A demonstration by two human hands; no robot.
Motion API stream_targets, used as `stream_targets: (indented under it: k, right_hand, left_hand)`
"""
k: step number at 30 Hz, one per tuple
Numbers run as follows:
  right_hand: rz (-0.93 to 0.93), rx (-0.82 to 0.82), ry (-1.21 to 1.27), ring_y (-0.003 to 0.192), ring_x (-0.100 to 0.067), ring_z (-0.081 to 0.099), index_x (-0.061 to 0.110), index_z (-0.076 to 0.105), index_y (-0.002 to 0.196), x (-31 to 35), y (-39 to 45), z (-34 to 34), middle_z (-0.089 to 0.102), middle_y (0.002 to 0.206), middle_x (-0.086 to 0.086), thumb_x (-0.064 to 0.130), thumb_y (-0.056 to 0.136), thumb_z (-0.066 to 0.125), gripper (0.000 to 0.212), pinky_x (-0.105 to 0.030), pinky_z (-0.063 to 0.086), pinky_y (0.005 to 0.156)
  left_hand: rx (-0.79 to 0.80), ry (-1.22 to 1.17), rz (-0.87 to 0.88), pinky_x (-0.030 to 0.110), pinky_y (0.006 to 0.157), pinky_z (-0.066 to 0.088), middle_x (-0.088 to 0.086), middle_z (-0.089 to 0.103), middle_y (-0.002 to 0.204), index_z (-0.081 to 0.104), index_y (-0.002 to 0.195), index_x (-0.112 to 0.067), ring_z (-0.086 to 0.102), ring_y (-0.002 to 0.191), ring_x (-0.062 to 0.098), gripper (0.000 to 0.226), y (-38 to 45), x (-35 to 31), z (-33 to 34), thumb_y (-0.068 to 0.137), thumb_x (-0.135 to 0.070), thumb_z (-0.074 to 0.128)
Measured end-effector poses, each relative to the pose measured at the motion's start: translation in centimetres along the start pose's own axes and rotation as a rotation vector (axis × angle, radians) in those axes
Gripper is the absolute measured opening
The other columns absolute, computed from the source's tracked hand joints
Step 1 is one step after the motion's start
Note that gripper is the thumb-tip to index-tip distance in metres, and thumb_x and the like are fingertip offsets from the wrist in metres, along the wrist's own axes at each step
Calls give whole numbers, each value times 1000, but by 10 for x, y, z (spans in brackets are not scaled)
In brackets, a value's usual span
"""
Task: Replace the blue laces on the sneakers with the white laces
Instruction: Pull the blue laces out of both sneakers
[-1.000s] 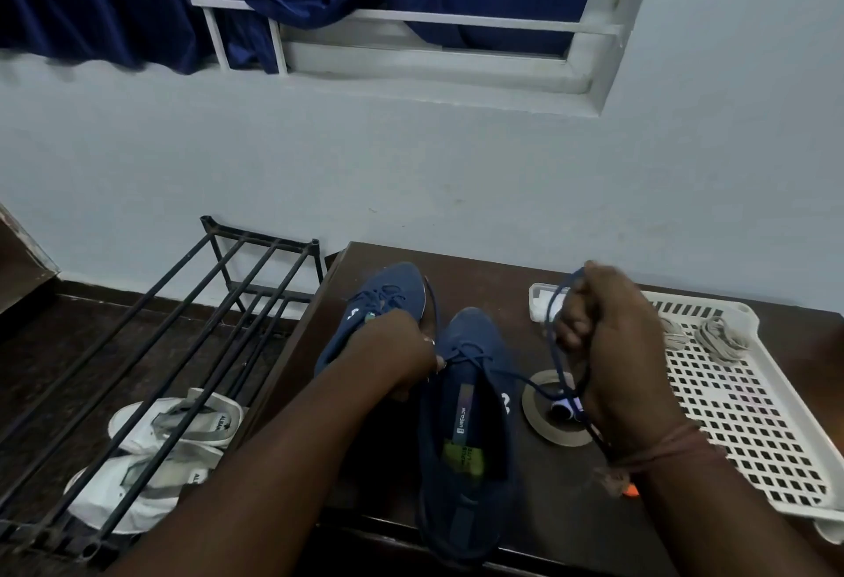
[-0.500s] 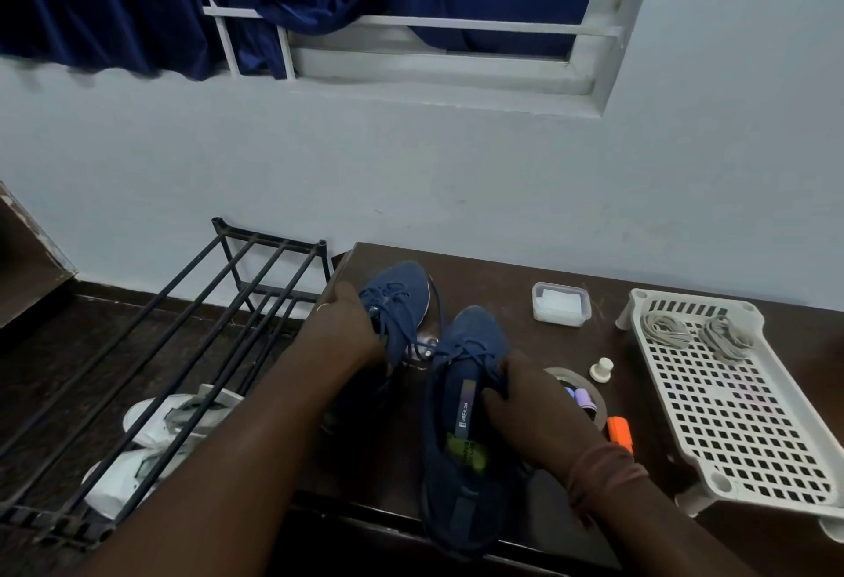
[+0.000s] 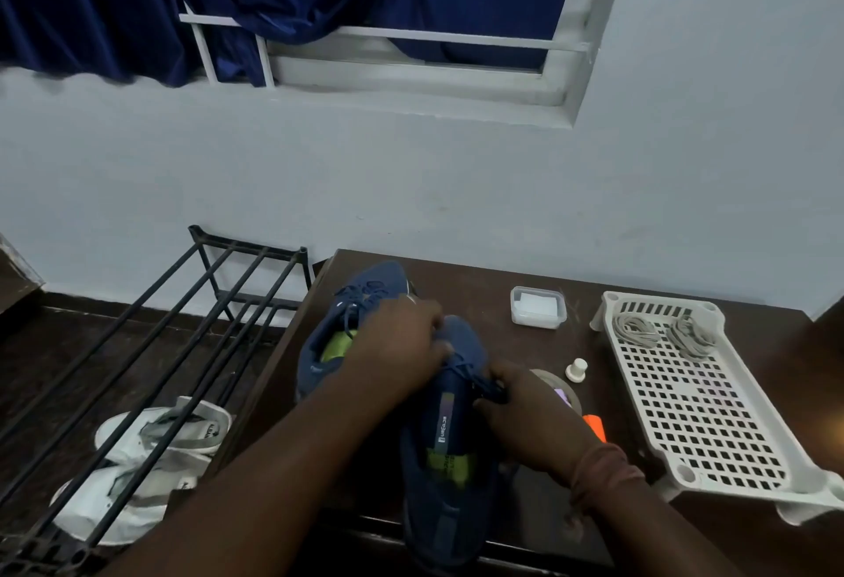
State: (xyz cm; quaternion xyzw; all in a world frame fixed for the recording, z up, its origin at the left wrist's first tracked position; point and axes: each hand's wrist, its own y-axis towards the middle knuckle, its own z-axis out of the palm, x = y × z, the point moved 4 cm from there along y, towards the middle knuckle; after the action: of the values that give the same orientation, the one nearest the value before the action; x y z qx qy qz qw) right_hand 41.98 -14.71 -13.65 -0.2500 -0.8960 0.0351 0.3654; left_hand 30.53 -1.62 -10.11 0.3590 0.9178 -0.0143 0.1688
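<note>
Blue laces [image 3: 475, 375] sit on the near sneaker [image 3: 450, 453], which lies lengthwise on the dark table [image 3: 461, 284] with its heel past the near edge. Your right hand [image 3: 525, 416] pinches the lace strands at the tongue; your left hand [image 3: 402, 343] covers the toe, fingers curled — whether they grip lace, you cannot tell. The second sneaker [image 3: 351, 316] is half hidden behind your left hand. The tongue label's writing is too blurred to read. White laces [image 3: 637, 331] lie bundled in the white tray [image 3: 694, 416].
</note>
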Motion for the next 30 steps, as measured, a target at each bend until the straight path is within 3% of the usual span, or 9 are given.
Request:
stream_targets:
  k: [2, 5, 8, 12, 15, 18, 22, 26, 30]
  right_hand:
    - [28, -5, 28, 74, -15, 66, 22, 61, 99, -2, -3, 1, 68, 85, 3, 22, 88, 60, 10, -18, 53, 63]
    - [97, -14, 125, 69, -24, 69, 21, 62, 94, -2, -8, 1, 70, 80, -7, 23, 85, 60, 9, -43, 61, 64]
    - [158, 2, 188, 61, -23, 69, 20, 64, 90, 2, -11, 2, 71, 79, -9, 22, 86, 58, 7, -43, 61, 54]
    - [219, -20, 210, 68, -24, 71, 21, 62, 91, 7, -13, 1, 70, 84, -7, 24, 84, 58, 8, -40, 61, 53]
    - [257, -76, 162, 75, -21, 70, 23, 59, 90, 7, -13, -2, 68, 83, -2, 26, 81, 61, 10, -39, 62, 64]
    - [317, -96, 119, 82, -21, 67, 20, 56, 92, 5, -15, -2, 65, 84, -1, 28, 77, 64, 19, -41, 60, 78]
    - [331, -101, 60, 91, -22, 66, 22, 56, 91, 5, -11, -4, 65, 84, 2, 35, 72, 65, 25, -41, 52, 94]
    - [305, -101, 114, 87, -21, 68, 22, 56, 91, 4, -10, 0, 67, 88, 1, 39, 73, 69, 29, -42, 55, 89]
    - [277, -92, 235, 72, -22, 70, 18, 59, 86, 1, -18, -2, 68, 82, -4, 34, 85, 69, 19, -38, 61, 57]
  left_hand:
    - [95, 17, 152, 36, 81, 52, 0, 64, 103, 74, 104, -29, 60, 95, 20, 26, -2, -15, 16, 83, -43, 69]
    - [81, 208, 233, 33, 76, 45, -1, 66, 98, 75, 102, -33, 59, 93, 22, 20, -4, -22, 29, 86, -41, 66]
    - [50, 328, 229, 38, 81, 35, 1, 64, 99, 74, 97, -26, 53, 98, 25, 20, -7, -24, 35, 88, -41, 63]
    - [20, 335, 182, 41, 85, 35, 3, 60, 105, 68, 92, -20, 50, 102, 28, 19, -11, -26, 37, 91, -36, 57]
    - [-83, 151, -25, 36, 72, 42, 6, 64, 96, 61, 87, -16, 60, 90, 26, 18, -5, -13, 20, 91, -28, 48]
    - [-119, 9, -214, 36, 73, 52, 7, 66, 98, 62, 94, -14, 64, 90, 26, 17, -2, 7, 8, 92, -25, 49]
    - [-64, -38, -177, 40, 80, 54, 4, 65, 105, 63, 102, -20, 61, 98, 26, 20, -3, 8, 0, 84, -18, 56]
    - [143, 194, 112, 43, 90, 34, -5, 60, 112, 68, 110, -35, 49, 111, 25, 28, -10, -24, 15, 83, -31, 60]
    - [154, 388, 92, 46, 86, 24, -3, 51, 90, 68, 90, -24, 45, 106, 26, 22, -14, -27, 31, 89, -44, 59]
